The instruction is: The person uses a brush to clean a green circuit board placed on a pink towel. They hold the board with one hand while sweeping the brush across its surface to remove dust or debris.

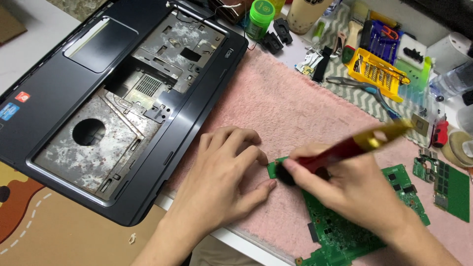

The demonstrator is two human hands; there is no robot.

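On a pink towel [295, 108], a green circuit board [340, 231] with small black chips is pressed by the released left hand [221, 177]; a red-and-gold brush [345, 148] is grasped by the right hand [345, 187].

A single head-worn camera looks steeply down and slightly forward at the tabletop [29, 29] from close range. The fingers [249, 148] sit low in the middle of the view, a laptop shell [59, 98] left of them, tools [377, 69] beyond them to the right.
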